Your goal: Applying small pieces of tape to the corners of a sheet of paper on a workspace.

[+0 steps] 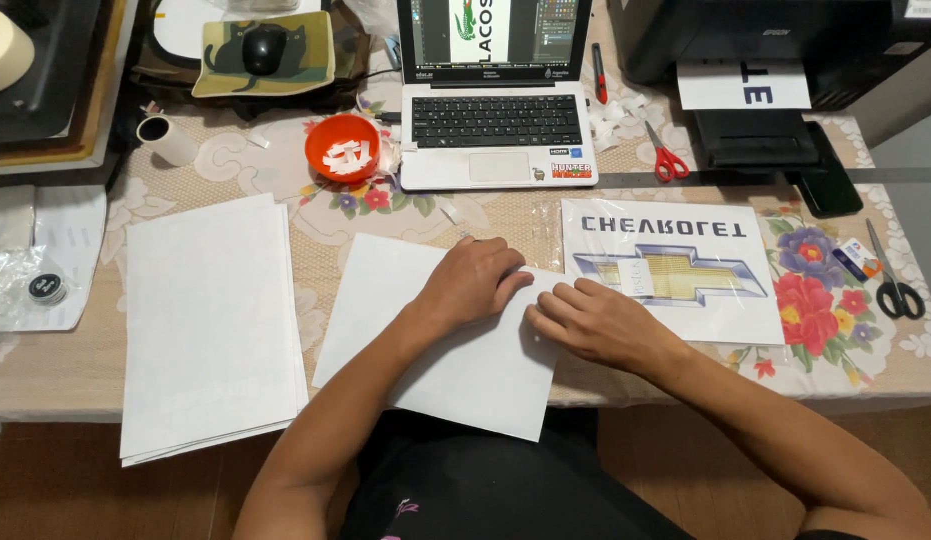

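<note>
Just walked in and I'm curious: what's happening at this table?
A person at a table has both hands on a white sheet. The left hand lies flat on it, and the right hand presses its right edge, beside a printed emblem sheet. A stack of blank paper lies to the left. Behind are an open laptop, an orange bowl, red scissors, and a printer with a page coming out.

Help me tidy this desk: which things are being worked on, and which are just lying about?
In use:
left hand
right hand
white sheet

Lying about:
paper stack
printed emblem sheet
laptop
orange bowl
red scissors
black scissors
printer
</note>
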